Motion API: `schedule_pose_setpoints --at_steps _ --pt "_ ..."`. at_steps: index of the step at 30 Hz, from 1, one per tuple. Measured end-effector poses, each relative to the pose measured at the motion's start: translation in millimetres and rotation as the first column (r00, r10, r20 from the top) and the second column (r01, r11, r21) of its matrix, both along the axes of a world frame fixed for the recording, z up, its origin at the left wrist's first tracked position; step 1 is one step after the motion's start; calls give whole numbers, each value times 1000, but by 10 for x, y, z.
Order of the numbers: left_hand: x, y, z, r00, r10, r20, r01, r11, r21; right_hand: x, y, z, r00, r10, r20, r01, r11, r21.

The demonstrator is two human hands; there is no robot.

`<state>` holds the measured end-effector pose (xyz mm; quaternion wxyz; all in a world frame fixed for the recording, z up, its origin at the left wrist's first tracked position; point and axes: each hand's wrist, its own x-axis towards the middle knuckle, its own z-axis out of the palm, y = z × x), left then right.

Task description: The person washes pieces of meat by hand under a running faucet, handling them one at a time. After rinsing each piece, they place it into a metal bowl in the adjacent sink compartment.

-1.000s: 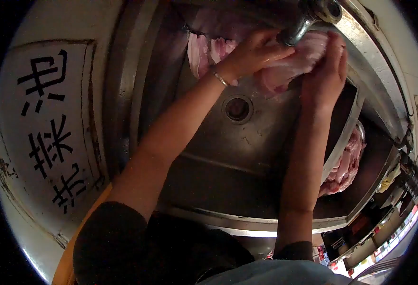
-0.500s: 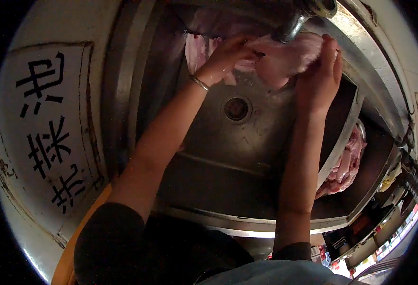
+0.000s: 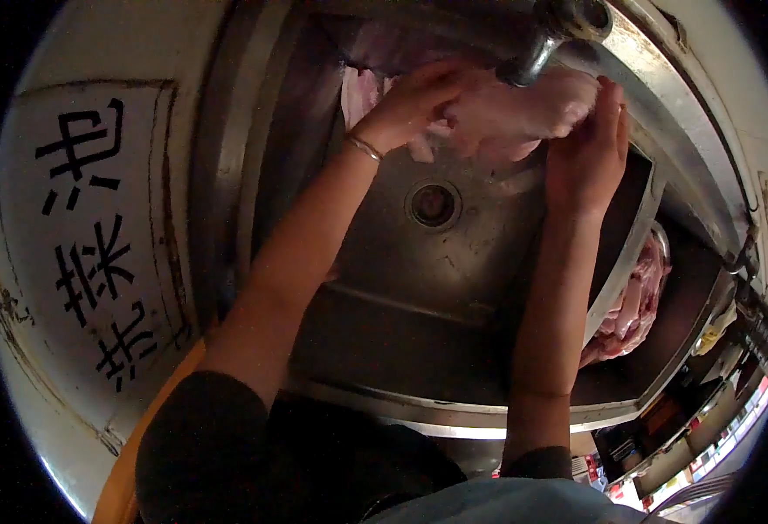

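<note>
A large pale pink slab of raw meat [image 3: 523,109] is held up under the faucet [image 3: 528,65], over the far side of the metal sink [image 3: 401,271]. My left hand [image 3: 414,105] grips its left edge, with the fingertips partly hidden against the meat. At its right end my right hand [image 3: 586,148] is closed on the edge, thumb and fingers pointing up. More strips of raw meat [image 3: 362,94] lie in the sink's far left corner, partly behind my left hand. The drain [image 3: 434,204] shows below the slab.
A second basin on the right holds a pile of raw meat [image 3: 635,301], beyond the metal divider [image 3: 624,253]. On the left stands a white panel [image 3: 87,236] with black handwritten characters. The sink's front rim [image 3: 419,419] runs close to my body.
The slab has shifted and changed shape slightly between my hands, its lower edge now higher and bunched toward the right. Both hands stay near the same places.
</note>
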<state>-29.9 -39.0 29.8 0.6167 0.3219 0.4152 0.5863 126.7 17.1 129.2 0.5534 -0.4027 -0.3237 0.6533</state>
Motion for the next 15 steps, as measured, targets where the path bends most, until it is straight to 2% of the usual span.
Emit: schedule_pose_setpoints --at_steps 2,3,5,6,7,8,9,11,15 --pt "-20 -35 -39 965 62 253 -31 992 -125 -7 -10 11 1000 -3 2 3 999 -32" --pt "-16 -32 -19 966 64 251 -33 991 -126 -3 -8 11 1000 -6 2 6 998 -58" --pt "17 16 58 876 30 481 65 981 -181 24 14 -12 1000 0 -24 -1 999 -48" --pt "38 27 94 875 31 483 65 981 -181 34 20 -22 999 8 -48 -10 999 -39" --pt "62 39 126 960 -19 279 59 989 -138 49 26 -32 999 9 -47 -10 999 -39" --pt "79 44 146 997 -58 56 64 994 -94 60 32 -37 999 11 -49 -13 999 -33" --pt "96 38 145 997 -58 54 63 994 -92 61 38 -34 998 13 -53 -15 1000 -25" --pt "135 23 103 959 -10 284 28 998 -60 94 32 34 997 6 -80 -10 998 -58" --pt "102 13 65 944 -54 326 77 995 -59 153 18 20 997 17 -76 -24 996 -87"
